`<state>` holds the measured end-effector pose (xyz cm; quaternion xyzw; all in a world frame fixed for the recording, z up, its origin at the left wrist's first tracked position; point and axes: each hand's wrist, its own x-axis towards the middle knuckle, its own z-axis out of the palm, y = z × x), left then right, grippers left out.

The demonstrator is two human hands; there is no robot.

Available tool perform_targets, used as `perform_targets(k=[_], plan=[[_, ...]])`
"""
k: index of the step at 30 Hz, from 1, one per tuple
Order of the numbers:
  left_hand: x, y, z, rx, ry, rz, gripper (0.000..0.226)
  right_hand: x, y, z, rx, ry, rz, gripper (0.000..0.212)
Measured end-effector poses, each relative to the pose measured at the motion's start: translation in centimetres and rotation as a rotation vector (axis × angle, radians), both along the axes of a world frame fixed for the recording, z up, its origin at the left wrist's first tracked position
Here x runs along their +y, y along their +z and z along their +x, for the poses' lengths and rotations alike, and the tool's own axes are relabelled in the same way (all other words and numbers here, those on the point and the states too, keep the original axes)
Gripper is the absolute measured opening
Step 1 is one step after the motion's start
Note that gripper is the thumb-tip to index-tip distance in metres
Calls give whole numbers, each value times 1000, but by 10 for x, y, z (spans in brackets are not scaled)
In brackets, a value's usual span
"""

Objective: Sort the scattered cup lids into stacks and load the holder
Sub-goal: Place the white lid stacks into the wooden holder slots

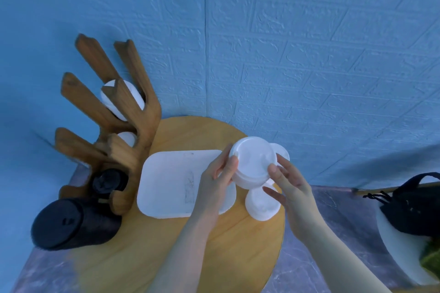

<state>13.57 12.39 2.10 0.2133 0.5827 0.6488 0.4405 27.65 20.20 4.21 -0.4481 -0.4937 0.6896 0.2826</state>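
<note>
Two hands hold the stack of white lids (pixel 254 164) above the table: left hand (pixel 215 182) pinches its left edge, right hand (pixel 289 182) fingers curl against its right edge. Uneven squeezing could fan the stack apart, dropping lids onto the loose lids (pixel 262 202) just below the fingers.

The holder (pixel 133 126) looks like stained wood with visible grain and a soft satin sheen. The white lids (pixel 254 162) read as thin moulded plastic, smooth and matt. The tray (pixel 171 183) seems white and matt too, a bit scuffed with grey marks. The round surface (pixel 166 250) is light wood, smooth and even. The black lids (pixel 59 226) look like matt plastic. The wall (pixel 309 54) has a rough embossed brick texture, painted blue. The bag (pixel 414 204) on the right looks like black cloth.
</note>
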Motion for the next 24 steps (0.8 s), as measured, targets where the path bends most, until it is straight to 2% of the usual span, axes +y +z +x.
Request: perform_targets(k=[2, 5, 8, 13, 15, 20, 24], plan=[[-10, 5, -14, 20, 54, 8, 58, -8, 7, -18, 30, 26, 34, 46], [-25, 15, -37, 70, 108, 28, 46, -21, 19, -47, 74, 65, 58, 43], [-40, 27, -65, 101, 162, 54, 44, -33, 29, -78, 107, 96, 56, 45], [-61, 52, -125, 193, 100, 86, 69, -44, 47, -137, 170, 102, 38, 46], [-64, 64, -153, 237, 71, 100, 72, -46, 56, -164, 198, 109, 38, 49], [-65, 98, -221, 319, 107, 146, 65, -46, 85, -231, 226, 140, 86, 48], [-62, 119, -276, 380, 80, 140, 47, -42, 103, -278, 179, 175, 143, 49]])
